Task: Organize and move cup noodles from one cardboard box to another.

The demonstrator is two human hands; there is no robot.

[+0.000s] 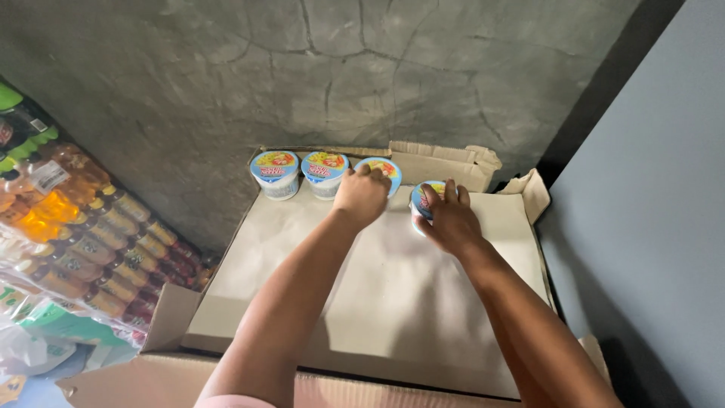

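Note:
Both my arms reach into an open cardboard box lined with a pale sheet. My left hand is closed over the top of a cup with a blue-rimmed printed lid at the back of the box. My right hand grips another such cup, set a little nearer to me. Two more matching cups stand side by side along the back wall, left of my left hand.
Shrink-wrapped packs of bottled drinks are stacked to the left of the box. A cracked grey wall rises behind it and a blue-grey wall stands close on the right. Box flaps stick up at the back.

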